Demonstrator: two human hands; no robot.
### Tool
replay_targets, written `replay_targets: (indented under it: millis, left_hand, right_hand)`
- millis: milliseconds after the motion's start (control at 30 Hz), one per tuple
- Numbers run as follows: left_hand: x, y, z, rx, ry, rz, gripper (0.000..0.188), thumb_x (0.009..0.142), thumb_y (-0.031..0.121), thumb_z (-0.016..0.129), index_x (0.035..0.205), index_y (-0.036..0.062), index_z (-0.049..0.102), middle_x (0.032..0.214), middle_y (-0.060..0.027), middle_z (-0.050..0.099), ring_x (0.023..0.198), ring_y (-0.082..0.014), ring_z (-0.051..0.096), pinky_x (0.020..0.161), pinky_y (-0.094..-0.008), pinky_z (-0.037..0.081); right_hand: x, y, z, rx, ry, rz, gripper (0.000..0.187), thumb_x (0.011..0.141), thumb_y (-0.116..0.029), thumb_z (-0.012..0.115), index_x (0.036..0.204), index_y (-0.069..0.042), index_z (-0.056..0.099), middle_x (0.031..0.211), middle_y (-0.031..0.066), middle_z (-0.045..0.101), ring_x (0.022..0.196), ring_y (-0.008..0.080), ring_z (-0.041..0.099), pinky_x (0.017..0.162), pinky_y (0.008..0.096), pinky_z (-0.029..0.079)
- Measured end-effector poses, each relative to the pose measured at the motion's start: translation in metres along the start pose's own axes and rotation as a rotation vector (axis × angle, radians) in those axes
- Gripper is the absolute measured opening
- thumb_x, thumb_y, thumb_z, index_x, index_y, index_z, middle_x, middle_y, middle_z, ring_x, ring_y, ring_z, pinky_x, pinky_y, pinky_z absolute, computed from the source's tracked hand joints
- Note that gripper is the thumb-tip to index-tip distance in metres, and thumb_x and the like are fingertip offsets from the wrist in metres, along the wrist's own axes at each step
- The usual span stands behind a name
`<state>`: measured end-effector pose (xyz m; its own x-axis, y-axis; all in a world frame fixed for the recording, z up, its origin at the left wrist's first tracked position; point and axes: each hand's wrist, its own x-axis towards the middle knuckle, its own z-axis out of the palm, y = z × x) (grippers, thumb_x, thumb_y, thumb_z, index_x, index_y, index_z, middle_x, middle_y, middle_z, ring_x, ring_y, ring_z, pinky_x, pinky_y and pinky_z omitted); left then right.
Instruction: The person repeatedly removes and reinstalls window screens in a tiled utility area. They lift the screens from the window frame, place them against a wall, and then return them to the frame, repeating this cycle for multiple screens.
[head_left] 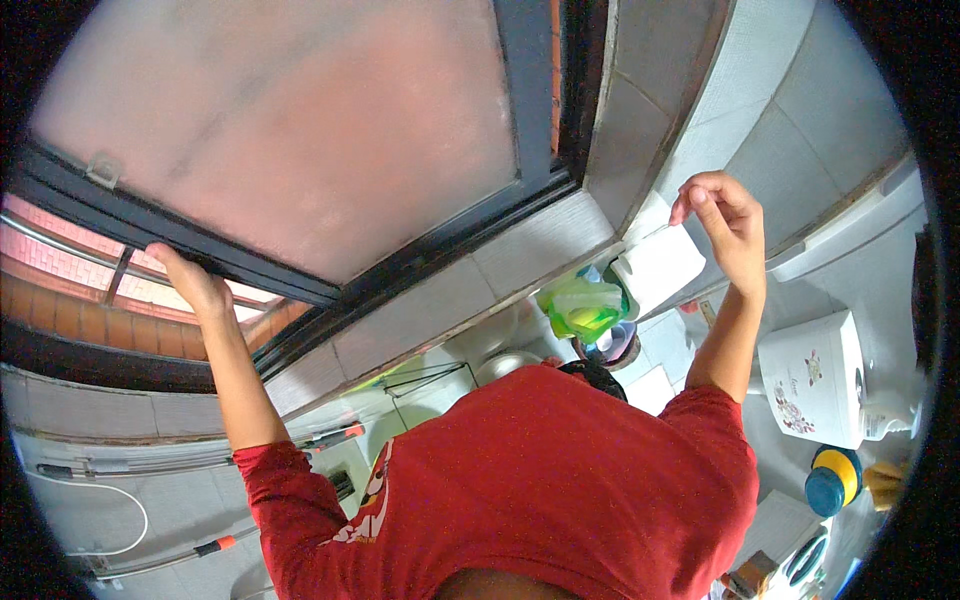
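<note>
My left hand is at the side edge of a dark-framed window sash with frosted glass, gripping it. The thumb shows against the frame, and the other fingers are mostly hidden. Bricks and bars show through the open gap beside that hand. My right hand is raised by the tiled wall, fingers curled in toward the thumb. Anything between those fingertips is too small to make out. Just below them is a white box-like thing, with a green plastic bag next to it.
A tiled sill runs under the window. At the right are a white flowered box and a blue-and-yellow container. Poles with orange parts lie at the lower left. A thin black wire rack is below the sill.
</note>
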<state>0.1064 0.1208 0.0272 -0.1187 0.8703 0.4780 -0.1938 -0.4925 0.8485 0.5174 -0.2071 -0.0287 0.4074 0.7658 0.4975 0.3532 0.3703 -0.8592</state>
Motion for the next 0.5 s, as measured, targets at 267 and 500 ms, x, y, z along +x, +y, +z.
replay_targets:
  millis: [267, 500]
  left_hand:
    - [-0.005, -0.01, 0.035, -0.053, 0.0, -0.051, 0.067, 0.089, 0.053, 0.032, 0.131, 0.0009, 0.029, 0.129, -0.0099, 0.038, 0.115, -0.0252, 0.038, 0.1, -0.0358, 0.027]
    - [-0.008, -0.006, 0.027, 0.002, -0.006, -0.039, 0.068, 0.088, 0.054, 0.032, 0.129, 0.0004, 0.032, 0.127, -0.0099, 0.04, 0.112, -0.024, 0.039, 0.099, -0.0356, 0.026]
  right_hand:
    - [-0.03, 0.001, -0.025, -0.036, 0.102, 0.06, 0.012, 0.088, -0.008, 0.05, 0.087, 0.003, 0.054, 0.072, 0.0078, 0.057, 0.068, 0.0144, 0.056, 0.065, 0.0259, 0.046]
    - [-0.032, 0.012, -0.029, 0.004, 0.057, 0.114, 0.012, 0.088, -0.008, 0.05, 0.086, 0.003, 0.055, 0.076, 0.006, 0.057, 0.068, 0.0127, 0.056, 0.066, 0.0251, 0.046]
